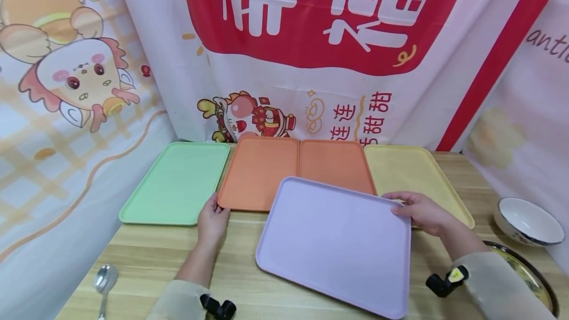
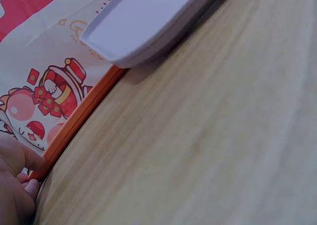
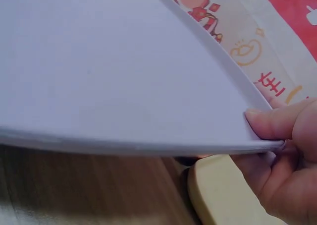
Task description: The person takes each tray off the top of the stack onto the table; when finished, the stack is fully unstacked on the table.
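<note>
1. My right hand (image 1: 422,213) pinches the far right corner of the lilac tray (image 1: 338,241) — thumb on top, fingers (image 3: 277,185) curled under its rim.
2. Lilac tray sits front and centre on the tabletop (image 1: 146,256), overlapping the right orange tray (image 1: 333,162) and the yellow tray (image 1: 413,172).
3. My left hand (image 1: 212,220) touches the near corner of the left orange tray (image 1: 258,172) — fingers relaxed, not clamped.
4. Green tray (image 1: 178,181) far left; spoon (image 1: 104,283), bowl (image 1: 529,221) at the edges.
</note>
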A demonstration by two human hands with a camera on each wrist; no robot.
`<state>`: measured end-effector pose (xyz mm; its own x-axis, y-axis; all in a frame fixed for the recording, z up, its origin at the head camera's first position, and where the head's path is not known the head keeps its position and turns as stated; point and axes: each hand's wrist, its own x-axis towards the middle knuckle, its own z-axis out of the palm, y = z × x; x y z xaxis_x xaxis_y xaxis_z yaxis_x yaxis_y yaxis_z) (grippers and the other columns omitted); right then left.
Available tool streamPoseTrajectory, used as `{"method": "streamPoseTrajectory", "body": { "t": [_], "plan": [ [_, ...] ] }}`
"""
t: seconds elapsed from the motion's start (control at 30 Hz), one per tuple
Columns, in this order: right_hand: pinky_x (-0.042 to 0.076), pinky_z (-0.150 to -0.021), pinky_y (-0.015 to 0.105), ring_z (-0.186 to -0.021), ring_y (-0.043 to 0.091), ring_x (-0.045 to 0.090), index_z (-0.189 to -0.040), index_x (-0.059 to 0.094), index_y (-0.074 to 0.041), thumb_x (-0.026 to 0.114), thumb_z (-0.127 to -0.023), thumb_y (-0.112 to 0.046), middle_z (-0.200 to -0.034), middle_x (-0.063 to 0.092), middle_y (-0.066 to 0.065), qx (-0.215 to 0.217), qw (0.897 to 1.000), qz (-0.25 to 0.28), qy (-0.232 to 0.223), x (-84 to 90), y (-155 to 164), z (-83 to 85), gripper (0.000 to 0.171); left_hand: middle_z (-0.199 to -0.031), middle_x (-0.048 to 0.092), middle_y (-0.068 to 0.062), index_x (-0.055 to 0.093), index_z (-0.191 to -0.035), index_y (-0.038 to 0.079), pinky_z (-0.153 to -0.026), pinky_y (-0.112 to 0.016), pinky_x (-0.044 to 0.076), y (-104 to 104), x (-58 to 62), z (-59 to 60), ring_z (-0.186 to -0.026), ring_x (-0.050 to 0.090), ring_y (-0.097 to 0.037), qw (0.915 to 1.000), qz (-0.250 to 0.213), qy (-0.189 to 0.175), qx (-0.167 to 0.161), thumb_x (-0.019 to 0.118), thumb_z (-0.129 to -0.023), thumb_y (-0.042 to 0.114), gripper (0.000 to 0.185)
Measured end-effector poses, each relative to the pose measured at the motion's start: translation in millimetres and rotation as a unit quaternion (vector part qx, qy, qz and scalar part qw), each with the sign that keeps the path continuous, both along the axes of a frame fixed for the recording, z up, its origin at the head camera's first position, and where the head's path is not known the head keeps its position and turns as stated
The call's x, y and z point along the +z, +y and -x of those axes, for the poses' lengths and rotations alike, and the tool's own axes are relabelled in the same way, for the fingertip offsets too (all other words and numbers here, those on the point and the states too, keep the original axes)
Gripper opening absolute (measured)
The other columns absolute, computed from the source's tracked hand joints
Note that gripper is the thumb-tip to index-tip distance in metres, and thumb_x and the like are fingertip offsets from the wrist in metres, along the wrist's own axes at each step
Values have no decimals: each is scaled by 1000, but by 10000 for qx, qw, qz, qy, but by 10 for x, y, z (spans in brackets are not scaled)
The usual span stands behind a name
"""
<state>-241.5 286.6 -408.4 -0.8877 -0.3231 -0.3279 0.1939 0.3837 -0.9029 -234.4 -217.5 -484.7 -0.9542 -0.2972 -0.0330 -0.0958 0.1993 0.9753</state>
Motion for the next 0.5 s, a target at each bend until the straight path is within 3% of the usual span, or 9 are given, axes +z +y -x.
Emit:
{"method": "streamPoseTrajectory", "body": {
  "t": [0.2, 0.37, 0.5],
  "plan": [
    [61, -85, 35, -96, 19, 67, -140, 46, 4, 59, -98, -17, -121, 67, 11, 432, 9989, -154, 46, -42, -51, -23, 49, -156, 28, -28, 22, -152, -8, -119, -42, 36, 12, 6, -6, -144, 32, -39, 9999, -115, 81, 30, 52, -96, 0, 64],
    [60, -88, 37, -102, 21, 64, -136, 54, 1, 62, -96, -20, -132, 59, 22, 467, 9947, -806, 442, -109, -122, -43, 46, -156, 28, -28, 22, -152, -7, -119, -41, 36, 17, 21, -16, -144, 32, -39, 9998, -167, 84, 39, 52, -96, 1, 64],
    [57, -85, 33, -104, 22, 59, -131, 59, -1, 63, -96, -22, -131, 59, 23, 393, 9852, -1397, 909, -177, -193, -57, 42, -156, 28, -28, 22, -152, -7, -119, -41, 35, 16, 23, -20, -145, 31, -39, 9998, -187, 67, 34, 52, -96, 1, 64]
  ]
}}
